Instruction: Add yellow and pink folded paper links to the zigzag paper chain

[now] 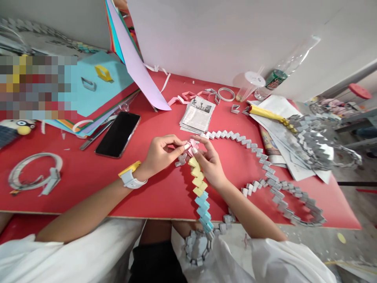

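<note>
1. Head view, the thing in hand: a folded paper chain [198, 179] of zigzag links lies at the middle of the red bench [88, 177]. It runs from the hands toward the near edge in three colour bands, with pink links [193, 144] on top, then yellow, then blue. It carries on as grey newsprint links that drop over the near edge.
2. Left hand [161, 153]: its grip is narrow, with thumb and fingertips pinched on the pink links. One yellow-and-white watch [131, 177] sits on the wrist.
3. Right hand [209, 163]: its grip is also closed on the pink links from the right, and the two hands touch there.
4. A grey loop of chain [273, 181] curves right of the hands and back toward the near edge.
5. Counted: two hands, one black phone [118, 134] to the left, one stack of newsprint slips [197, 116] just beyond the hands, one clear bottle [282, 74] far right, and one heap of grey links [315, 141] at the right.
</note>
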Demonstrator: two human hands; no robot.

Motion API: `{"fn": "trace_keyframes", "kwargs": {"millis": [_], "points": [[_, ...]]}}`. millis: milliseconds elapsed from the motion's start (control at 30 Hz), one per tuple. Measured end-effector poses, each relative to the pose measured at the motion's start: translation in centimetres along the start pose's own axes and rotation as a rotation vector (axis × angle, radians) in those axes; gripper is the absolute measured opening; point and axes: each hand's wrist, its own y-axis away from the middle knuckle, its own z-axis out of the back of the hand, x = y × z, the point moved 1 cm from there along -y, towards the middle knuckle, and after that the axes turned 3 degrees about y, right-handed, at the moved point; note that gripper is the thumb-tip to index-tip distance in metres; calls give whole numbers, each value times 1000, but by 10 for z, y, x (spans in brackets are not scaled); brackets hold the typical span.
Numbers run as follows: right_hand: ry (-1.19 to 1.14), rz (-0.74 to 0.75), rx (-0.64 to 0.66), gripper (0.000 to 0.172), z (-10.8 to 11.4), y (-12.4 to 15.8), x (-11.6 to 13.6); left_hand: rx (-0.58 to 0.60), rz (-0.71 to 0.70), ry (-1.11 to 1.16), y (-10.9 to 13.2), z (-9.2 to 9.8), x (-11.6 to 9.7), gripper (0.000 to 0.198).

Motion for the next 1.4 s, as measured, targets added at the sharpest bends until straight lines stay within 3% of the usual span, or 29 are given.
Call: {"fn": "trace_keyframes", "kwargs": {"millis": [300, 600, 867, 1067, 1167, 1400], "points": [[303, 185, -102, 29, -2, 4, 0, 98, -9, 102, -3, 2, 5, 13], [468, 310, -154, 33, -4, 10, 2, 16, 88, 106, -1, 4, -3, 20], [538, 253, -133, 33, -2, 9, -3, 117, -314, -205, 1, 4, -4, 16], [493, 272, -139, 34, -1, 5, -4, 95, -54, -108, -3, 6, 1, 16], [466, 262, -127, 34, -1, 5, -5, 86, -1, -39, -4, 6, 3, 21], [633, 344, -147, 37, -2, 8, -2, 19, 184, 80, -2, 2, 2, 24]]}}
